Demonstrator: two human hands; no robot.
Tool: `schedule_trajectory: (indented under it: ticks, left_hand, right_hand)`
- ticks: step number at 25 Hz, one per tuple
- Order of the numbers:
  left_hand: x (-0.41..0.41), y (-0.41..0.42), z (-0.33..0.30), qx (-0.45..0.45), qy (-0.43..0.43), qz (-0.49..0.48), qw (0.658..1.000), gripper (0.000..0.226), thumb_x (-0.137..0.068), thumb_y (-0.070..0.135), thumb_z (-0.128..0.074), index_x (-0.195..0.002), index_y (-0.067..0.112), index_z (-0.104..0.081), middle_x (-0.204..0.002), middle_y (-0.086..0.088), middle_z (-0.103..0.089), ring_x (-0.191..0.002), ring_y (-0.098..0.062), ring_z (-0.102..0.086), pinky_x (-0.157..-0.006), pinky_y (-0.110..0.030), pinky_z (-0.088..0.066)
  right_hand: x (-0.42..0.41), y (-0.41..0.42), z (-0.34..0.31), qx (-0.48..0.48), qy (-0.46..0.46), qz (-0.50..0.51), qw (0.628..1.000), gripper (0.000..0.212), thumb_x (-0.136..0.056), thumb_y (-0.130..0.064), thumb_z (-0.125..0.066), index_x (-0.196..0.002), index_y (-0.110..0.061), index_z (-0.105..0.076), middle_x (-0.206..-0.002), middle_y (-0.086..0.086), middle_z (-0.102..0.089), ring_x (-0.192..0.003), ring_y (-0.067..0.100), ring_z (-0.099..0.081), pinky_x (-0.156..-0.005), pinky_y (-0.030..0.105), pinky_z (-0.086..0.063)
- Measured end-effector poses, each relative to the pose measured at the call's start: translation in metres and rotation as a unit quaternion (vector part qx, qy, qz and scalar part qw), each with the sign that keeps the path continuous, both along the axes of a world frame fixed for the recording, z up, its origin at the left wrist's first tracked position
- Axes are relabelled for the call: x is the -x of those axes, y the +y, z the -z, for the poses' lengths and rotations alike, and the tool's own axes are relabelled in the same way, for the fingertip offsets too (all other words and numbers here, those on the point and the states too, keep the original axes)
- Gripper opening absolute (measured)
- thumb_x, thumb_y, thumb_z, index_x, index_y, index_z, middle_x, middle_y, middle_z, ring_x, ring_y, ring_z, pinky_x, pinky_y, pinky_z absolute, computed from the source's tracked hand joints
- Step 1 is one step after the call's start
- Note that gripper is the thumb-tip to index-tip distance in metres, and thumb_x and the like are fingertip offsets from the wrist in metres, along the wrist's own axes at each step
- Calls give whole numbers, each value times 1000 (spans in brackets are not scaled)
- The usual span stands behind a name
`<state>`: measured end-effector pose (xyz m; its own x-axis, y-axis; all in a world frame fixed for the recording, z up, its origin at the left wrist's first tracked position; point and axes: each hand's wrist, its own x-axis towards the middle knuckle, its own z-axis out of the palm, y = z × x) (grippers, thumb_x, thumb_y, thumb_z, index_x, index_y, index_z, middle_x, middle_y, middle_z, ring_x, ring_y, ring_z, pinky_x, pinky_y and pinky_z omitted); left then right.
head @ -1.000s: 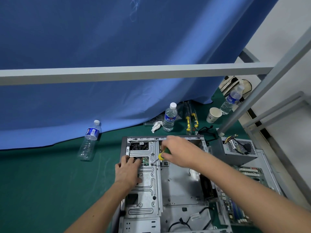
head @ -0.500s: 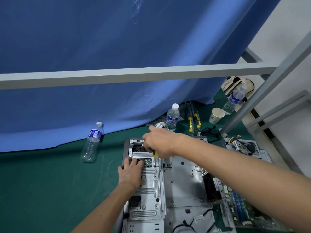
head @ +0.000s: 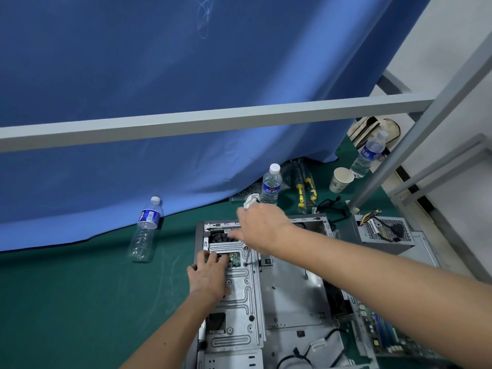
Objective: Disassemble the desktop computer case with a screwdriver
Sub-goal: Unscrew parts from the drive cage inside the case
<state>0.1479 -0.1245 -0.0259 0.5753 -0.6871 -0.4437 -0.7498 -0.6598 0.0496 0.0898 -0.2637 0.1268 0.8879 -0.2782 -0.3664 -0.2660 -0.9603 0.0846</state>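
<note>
**benchrat:** Watching the head feed remotely, going left to right with the computer case (head: 290,286) as my landmark. It lies open on the green mat, long axis running from the near edge away toward the blue curtain. Off its left side there's a water bottle (head: 145,230) on its side, well apart from the case. On the case's left part sits the ribbed metal drive cage (head: 239,296), and my left hand (head: 209,278) rests flat on it, fingers relaxed and slightly spread, fingertips at the little green circuit board (head: 234,258).

**screwloose42:** And the driver?

**benchrat:** Just right of that board. The screwdriver (head: 247,255) shaft stands nearly upright, tip down on what looks like a screw in the cage's far right corner, top leaning slightly away from me. So its long axis runs roughly straight up out of the case. My right hand (head: 262,227) is above it, fingers curled down round the handle. The handle itself is hidden under the hand and a bit blurred.

**screwloose42:** Which hand's closer to the screw?

**benchrat:** Right hand's directly over it; the left is just beside, bracing. I'd guess the next bit depends on keeping the shaft square to the screw. Further right of the case: the pulled power supply (head: 383,234).
</note>
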Motion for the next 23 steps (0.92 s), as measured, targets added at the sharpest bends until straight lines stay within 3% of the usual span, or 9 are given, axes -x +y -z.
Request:
schedule_trajectory:
  ticks: [2,5,7,9,11,14,18,20,23]
  left_hand:
    - [0,0,0,-2,-1,0,1000,64,-85,31,-68,-140,31,-34,-142,3,-36,-139,-25,-17,-102,-48,-36]
    - [0,-1,0,-5,-1,0,1000,65,-85,32,-68,-140,31,-34,-142,3,-36,-139,-26,-17,-102,-47,-36]
    - [0,-1,0,-7,0,-1,1000,67,-86,32,-67,-143,32,-31,-144,3,-35,-139,-26,-17,-102,-47,-35]
    - [0,-1,0,-7,1,-1,1000,67,-86,33,-67,-143,32,-31,-144,3,-35,-139,-26,-17,-102,-47,-35]
    - [0,-1,0,-6,1,-2,1000,65,-86,34,-67,-141,32,-34,-144,3,-35,-139,-26,-16,-103,-47,-35]
    - [-1,-2,-1,-7,2,-1,1000,65,-85,36,-68,-140,32,-34,-144,2,-35,-140,-26,-16,-103,-48,-34]
    - [-1,-1,-1,-8,1,2,1000,67,-86,37,-68,-142,33,-32,-144,2,-34,-140,-26,-15,-104,-48,-34]
    - [-1,-1,-1,-8,-1,1,1000,65,-85,37,-68,-140,32,-34,-144,2,-34,-140,-25,-15,-103,-47,-34]
    - [-1,-2,0,-10,3,0,1000,67,-84,38,-70,-140,32,-35,-144,2,-34,-141,-26,-15,-103,-48,-34]
  right_hand:
    - [1,0,2,62,-20,-55,996,21,-101,-24,-45,-111,-11,-58,-106,10,-63,-100,30,-62,-62,34,-36]
    - [4,-6,-7,-97,-44,-152,983,33,-83,-3,-56,-113,-17,-53,-108,6,-48,-103,28,-44,-73,36,-39]
    - [3,-3,-5,-131,-11,-73,989,32,-88,-24,-64,-116,-15,-50,-114,9,-46,-103,31,-46,-78,40,-44]
    - [1,1,3,-5,-4,-9,1000,38,-99,-45,-48,-114,-11,-52,-111,13,-58,-99,33,-59,-65,36,-41]
    - [2,-1,4,42,-33,-56,997,17,-101,-23,-45,-110,-11,-53,-104,9,-63,-96,31,-61,-61,35,-36]
    - [6,-14,-5,-131,-36,-121,983,34,-80,2,-54,-108,-18,-52,-105,2,-48,-100,26,-42,-71,36,-37]
    - [2,-7,2,-23,6,-1,1000,39,-97,-47,-51,-118,-13,-51,-117,11,-53,-106,31,-55,-70,36,-42]
    - [2,-8,5,59,-34,-42,997,24,-103,-30,-43,-115,-12,-52,-110,9,-61,-99,31,-62,-63,35,-35]
    - [4,-17,-4,-117,-41,-93,988,33,-86,-5,-54,-115,-19,-49,-107,4,-47,-100,27,-44,-71,35,-34]
